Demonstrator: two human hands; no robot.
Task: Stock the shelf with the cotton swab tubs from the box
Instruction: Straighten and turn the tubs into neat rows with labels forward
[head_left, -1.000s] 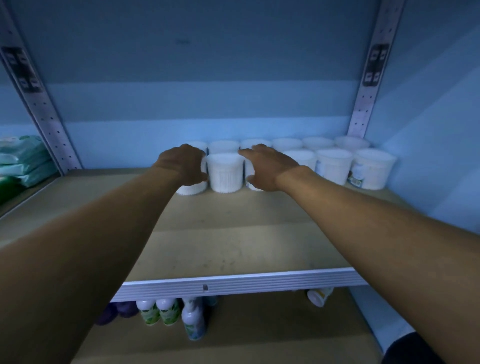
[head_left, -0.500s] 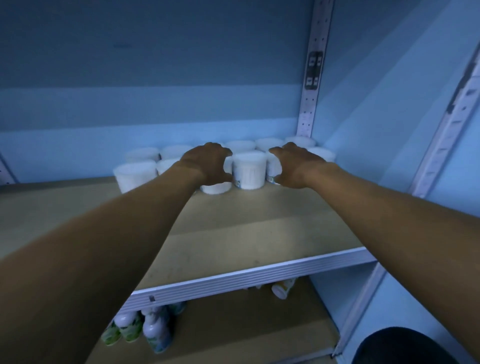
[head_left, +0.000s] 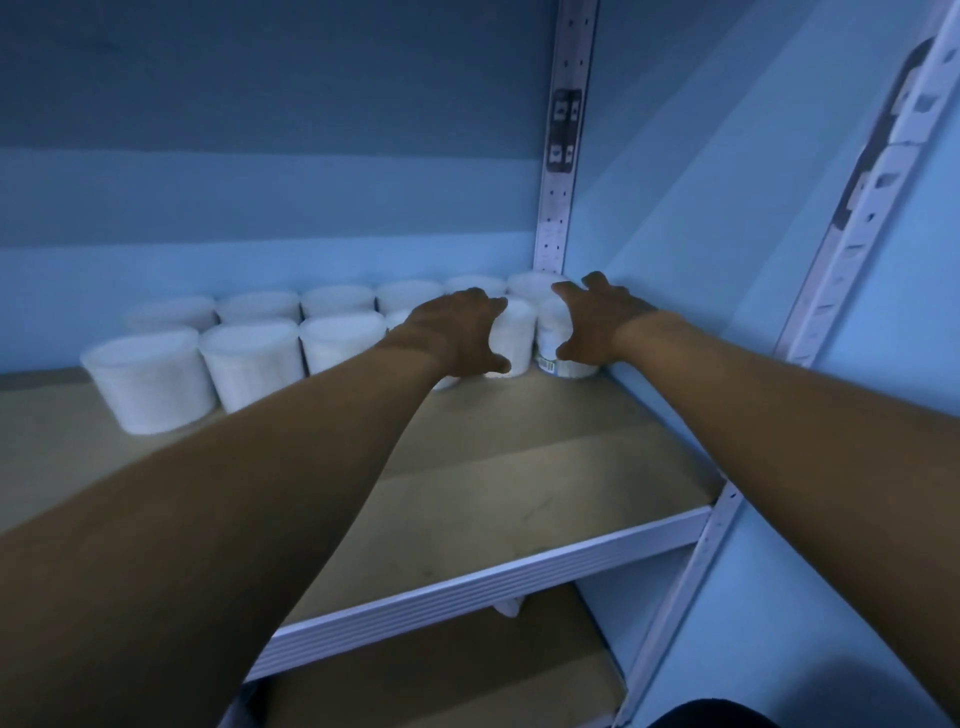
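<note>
Blue-lit shelf (head_left: 519, 467): two tub rows (head_left: 249, 358) stocked mid-frame; left hand (head_left: 457, 332), right hand (head_left: 592, 327) gripping end tubs (head_left: 517, 332); box unseen.

Bare shelf front (head_left: 519, 493) before tubs (head_left: 249, 358)

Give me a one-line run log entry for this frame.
phase: placing | left hand: grips tub | right hand: grips corner tub | shelf: two rows of tubs at back

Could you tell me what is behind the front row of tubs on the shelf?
A back row of tubs stands against the wall. The left hand and right hand cover parts of both rows.
</note>
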